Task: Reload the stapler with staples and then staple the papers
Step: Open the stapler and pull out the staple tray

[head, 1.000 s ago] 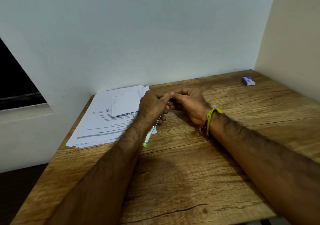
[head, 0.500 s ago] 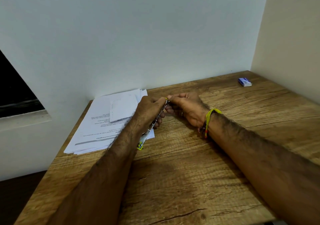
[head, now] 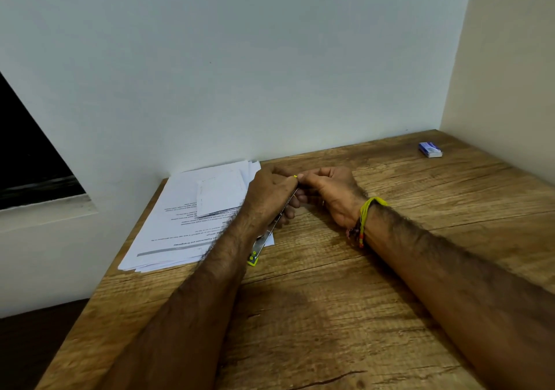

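stapler: slim metal, yellow-tipped, gripped by left hand beside the papers, above the table. right hand pinches its far yellow end. advice: likely loading; steady the body, slide parts straight, avoid jamming.

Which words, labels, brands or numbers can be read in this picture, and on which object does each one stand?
None can be read with certainty.
Papers: printed lines and a bold heading, upside down to the camera and too blurred to read.
Small blue box: a printed label, too small to read.
Stapler: no text visible.
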